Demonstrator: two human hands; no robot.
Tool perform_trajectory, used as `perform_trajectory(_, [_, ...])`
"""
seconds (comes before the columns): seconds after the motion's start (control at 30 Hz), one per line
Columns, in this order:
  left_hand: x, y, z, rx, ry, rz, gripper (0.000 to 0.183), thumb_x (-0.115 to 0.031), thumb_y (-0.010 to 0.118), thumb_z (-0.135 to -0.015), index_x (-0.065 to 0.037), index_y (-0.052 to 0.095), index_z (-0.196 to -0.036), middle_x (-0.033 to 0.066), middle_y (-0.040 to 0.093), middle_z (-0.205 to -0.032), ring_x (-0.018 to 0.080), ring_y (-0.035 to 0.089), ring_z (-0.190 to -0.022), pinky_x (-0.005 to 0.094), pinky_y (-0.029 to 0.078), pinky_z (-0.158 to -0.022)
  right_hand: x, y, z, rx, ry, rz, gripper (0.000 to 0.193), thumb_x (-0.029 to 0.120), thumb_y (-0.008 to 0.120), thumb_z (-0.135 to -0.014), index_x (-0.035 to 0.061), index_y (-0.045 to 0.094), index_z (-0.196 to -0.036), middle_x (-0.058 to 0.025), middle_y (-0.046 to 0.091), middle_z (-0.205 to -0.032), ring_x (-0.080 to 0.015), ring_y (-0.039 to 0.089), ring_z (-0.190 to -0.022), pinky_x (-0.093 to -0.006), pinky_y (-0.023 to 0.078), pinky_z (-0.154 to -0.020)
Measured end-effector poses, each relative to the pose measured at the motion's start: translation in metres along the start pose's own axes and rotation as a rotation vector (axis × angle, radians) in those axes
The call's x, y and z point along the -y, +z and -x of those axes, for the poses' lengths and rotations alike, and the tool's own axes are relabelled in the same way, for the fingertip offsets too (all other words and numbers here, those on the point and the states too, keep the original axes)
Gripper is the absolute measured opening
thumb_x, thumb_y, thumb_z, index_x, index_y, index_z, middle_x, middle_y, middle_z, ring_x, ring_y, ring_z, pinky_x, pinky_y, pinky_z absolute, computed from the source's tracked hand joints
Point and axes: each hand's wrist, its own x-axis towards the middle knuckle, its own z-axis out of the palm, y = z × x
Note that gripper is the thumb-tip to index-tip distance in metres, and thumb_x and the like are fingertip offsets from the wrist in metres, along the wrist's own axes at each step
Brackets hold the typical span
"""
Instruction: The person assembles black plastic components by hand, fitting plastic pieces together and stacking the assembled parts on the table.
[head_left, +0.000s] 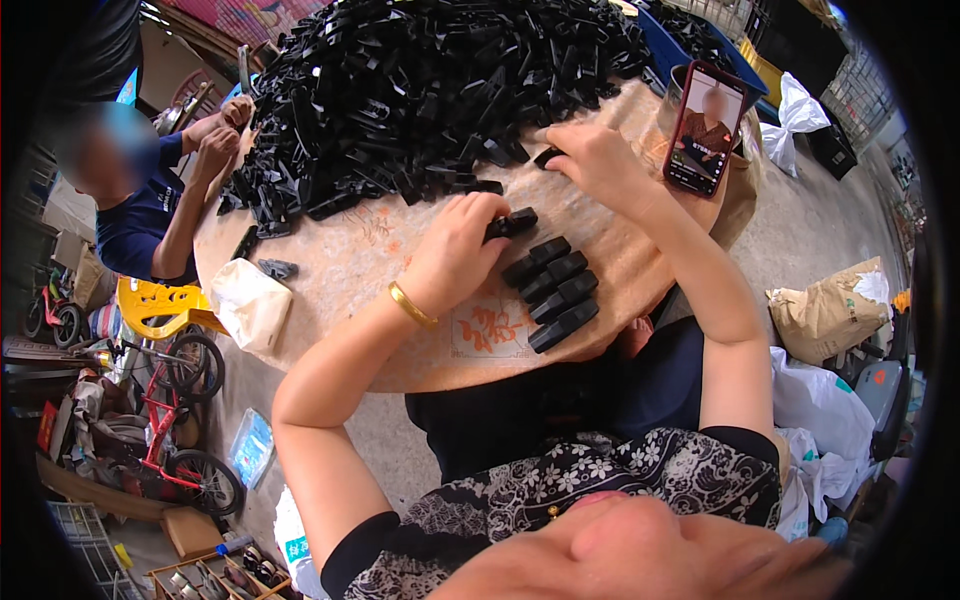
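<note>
One half-hidden black block (518, 221) is being pinched by the left hand (455, 250) over the table (330, 275), an unclear dark piece (547, 156) by the right hand (597, 168); a blue bin (659, 46) is holding black parts (702, 38).

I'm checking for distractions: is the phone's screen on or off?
On: the phone shows a bright, coloured picture rather than a black display.

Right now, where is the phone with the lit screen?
In the head view, the phone is at upper right, by the table's right edge, just right of the person's right hand.
</note>
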Motion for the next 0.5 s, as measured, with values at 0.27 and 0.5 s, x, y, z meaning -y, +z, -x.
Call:
perform_trajectory(0.27, [0.007, -0.004, 0.006, 0.02, -0.174, -0.15, 0.022, -0.017, 0.07, -0.077, -0.003, 0.061, -0.091, 0.0132, 0.057, -0.094, 0.0316, 0.054, -0.093, 0.038, 0.046, -0.083, 0.042, -0.014, 0.0, -0.001, -0.212, -0.177, 0.022, 0.016, 0.065, -0.081, 0.0087, 0.064, -0.102, -0.0095, 0.065, -0.084, -0.0289, 0.062, -0.079, -0.0383, 0.049, -0.067])
perform_trajectory(0.5, [0.007, -0.003, 0.003, 0.027, -0.208, -0.1, 0.022, -0.019, 0.071, -0.077, -0.003, 0.063, -0.089, 0.0126, 0.058, -0.09, 0.0317, 0.056, -0.09, 0.0386, 0.047, -0.08, 0.04, -0.006, 0.008, 0.128, -0.092, -0.297, 0.017, 0.009, 0.063, -0.084, 0.0043, 0.062, -0.1, -0.0123, 0.062, -0.079, -0.0292, 0.06, -0.074, -0.0386, 0.047, -0.067])
